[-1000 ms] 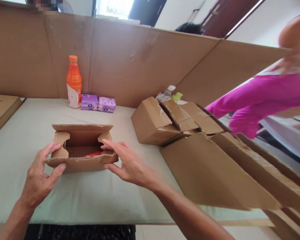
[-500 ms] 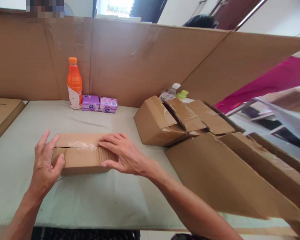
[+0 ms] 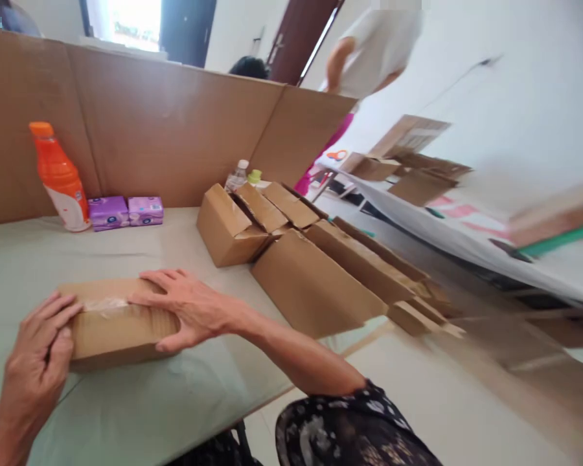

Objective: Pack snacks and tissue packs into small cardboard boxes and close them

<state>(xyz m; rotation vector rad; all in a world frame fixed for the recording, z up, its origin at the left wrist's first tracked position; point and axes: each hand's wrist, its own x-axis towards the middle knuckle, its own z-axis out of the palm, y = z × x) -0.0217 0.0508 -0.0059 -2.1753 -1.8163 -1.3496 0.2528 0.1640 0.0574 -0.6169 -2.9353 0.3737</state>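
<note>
Currently we have the small cardboard box lying closed on the pale green tabletop, near its front edge, a shiny strip of tape across its top. Our right hand spreads wide over the box's right end, thumb at the front edge. Our left hand touches the left end, fingers close together; whether it clasps, we cannot tell. Behind stand an orange bottle and two purple packs, side by side.
</note>
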